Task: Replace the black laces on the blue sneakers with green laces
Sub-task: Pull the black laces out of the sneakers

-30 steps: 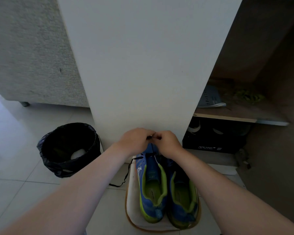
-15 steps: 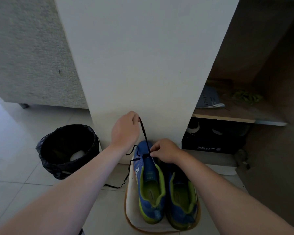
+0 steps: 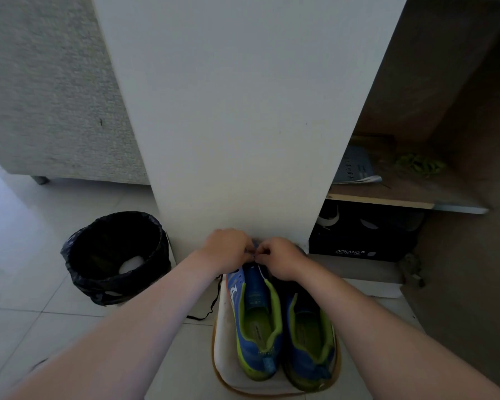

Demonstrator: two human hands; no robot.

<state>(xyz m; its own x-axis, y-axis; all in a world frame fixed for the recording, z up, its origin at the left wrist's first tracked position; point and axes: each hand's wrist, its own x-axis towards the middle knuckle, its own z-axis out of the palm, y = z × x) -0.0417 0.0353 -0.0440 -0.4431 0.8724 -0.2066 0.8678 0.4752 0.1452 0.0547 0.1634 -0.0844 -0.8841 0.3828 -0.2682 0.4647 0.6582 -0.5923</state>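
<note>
Black lace [image 3: 212, 308], pinched by left grip [image 3: 228, 249] and right grip [image 3: 280, 259], may snag if yanked, tipping the blue sneaker [image 3: 254, 319].

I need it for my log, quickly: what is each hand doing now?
Left hand: closed, pinching the black lace at the blue sneaker.
Right hand: closed, pinching the same lace.
</note>
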